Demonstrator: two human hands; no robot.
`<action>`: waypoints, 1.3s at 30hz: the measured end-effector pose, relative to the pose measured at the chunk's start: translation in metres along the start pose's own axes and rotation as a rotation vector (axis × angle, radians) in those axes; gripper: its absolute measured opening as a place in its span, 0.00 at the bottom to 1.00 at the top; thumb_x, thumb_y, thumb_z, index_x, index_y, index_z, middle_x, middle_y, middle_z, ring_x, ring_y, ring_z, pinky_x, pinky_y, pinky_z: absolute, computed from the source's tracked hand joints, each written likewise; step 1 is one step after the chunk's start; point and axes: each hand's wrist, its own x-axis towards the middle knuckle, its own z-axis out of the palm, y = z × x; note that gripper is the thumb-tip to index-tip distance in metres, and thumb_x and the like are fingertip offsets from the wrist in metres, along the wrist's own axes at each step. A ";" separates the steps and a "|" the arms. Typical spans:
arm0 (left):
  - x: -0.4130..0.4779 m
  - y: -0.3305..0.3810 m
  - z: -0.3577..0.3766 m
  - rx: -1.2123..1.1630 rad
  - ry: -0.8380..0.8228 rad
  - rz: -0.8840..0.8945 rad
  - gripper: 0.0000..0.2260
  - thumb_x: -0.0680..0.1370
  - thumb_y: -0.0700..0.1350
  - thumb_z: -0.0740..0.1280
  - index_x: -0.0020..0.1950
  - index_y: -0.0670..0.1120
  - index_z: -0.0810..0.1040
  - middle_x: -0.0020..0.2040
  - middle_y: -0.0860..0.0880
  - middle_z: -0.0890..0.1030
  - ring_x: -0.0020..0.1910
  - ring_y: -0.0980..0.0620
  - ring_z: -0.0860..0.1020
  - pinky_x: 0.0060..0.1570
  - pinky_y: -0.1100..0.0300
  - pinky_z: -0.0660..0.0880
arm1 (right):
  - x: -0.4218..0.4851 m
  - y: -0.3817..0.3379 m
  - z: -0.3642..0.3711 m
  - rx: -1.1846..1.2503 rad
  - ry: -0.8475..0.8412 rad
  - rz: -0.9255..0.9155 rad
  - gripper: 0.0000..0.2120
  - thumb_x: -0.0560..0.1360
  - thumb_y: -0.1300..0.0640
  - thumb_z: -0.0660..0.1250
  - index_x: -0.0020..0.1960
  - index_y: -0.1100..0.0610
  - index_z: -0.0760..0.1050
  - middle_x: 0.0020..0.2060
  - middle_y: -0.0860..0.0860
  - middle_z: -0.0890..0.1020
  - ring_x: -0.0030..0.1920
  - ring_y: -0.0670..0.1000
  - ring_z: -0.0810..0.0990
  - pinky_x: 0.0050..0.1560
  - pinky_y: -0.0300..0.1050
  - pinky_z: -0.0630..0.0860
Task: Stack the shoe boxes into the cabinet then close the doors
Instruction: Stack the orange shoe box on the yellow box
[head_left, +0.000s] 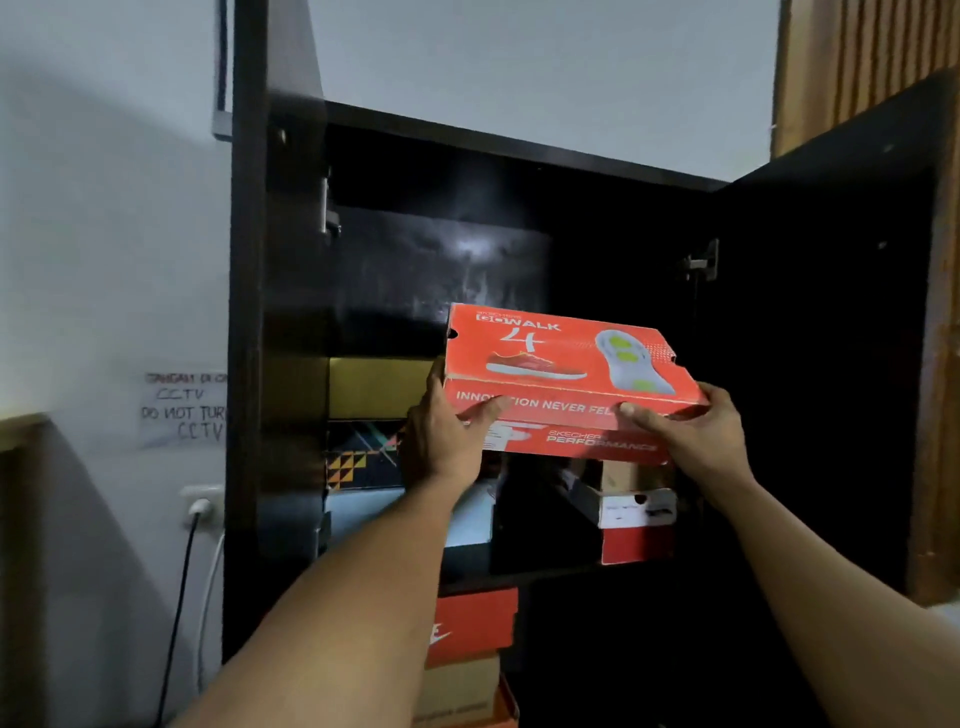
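— Both of your hands are clamped on the orange shoe box (566, 364). Your left hand (447, 441) takes its left end with the thumb laid across the front of the lid, and your right hand (696, 431) wraps the right front corner, thumb on the lid's front too.

— Your forearms reach up and forward from the bottom of the view. You hold the box in the air, lid tipped towards you, before the right half of the cabinet's (519, 148) upper compartment.

— Under it, on the shelf (545, 574), you have a white and red box (634, 525) (its lid looks askew). Whether the orange box touches it, I cannot tell.

— To your left in that compartment stands a stack: a gold box (379, 387) on a patterned box (363, 454) on a light blue box (363, 514). Below the shelf, a red box (472, 623) sits on a brown box (457, 686).

— You have dark open space above the gold box and behind the orange one, up to the cabinet's top. Both doors stand open: the left door (280, 338) beside the grey wall (104, 260), the right door (831, 389) with its hinge (701, 262) showing.

— That wall carries a handwritten note (184, 410) and a socket (200, 506) with cables (176, 613) hanging down. A slatted wood panel (857, 62) stands at your upper right.
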 end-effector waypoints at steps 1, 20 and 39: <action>0.013 -0.002 0.002 -0.008 0.006 -0.007 0.38 0.62 0.77 0.67 0.63 0.55 0.69 0.55 0.47 0.81 0.54 0.43 0.79 0.50 0.49 0.76 | 0.009 0.001 0.010 0.015 -0.007 -0.018 0.57 0.47 0.31 0.83 0.69 0.52 0.67 0.55 0.47 0.82 0.51 0.47 0.84 0.50 0.51 0.84; 0.167 -0.030 0.004 0.195 0.546 0.096 0.26 0.75 0.38 0.73 0.71 0.45 0.68 0.78 0.45 0.61 0.73 0.38 0.63 0.65 0.45 0.69 | 0.106 0.002 0.204 0.254 -0.257 -0.222 0.35 0.66 0.57 0.77 0.70 0.42 0.70 0.56 0.47 0.82 0.57 0.49 0.82 0.59 0.49 0.80; 0.166 -0.104 0.029 0.791 0.004 0.074 0.32 0.79 0.64 0.59 0.80 0.54 0.55 0.80 0.48 0.52 0.79 0.44 0.50 0.73 0.33 0.54 | 0.104 0.030 0.263 -0.095 -0.576 -0.063 0.45 0.77 0.56 0.70 0.82 0.45 0.43 0.80 0.48 0.35 0.81 0.56 0.45 0.76 0.49 0.56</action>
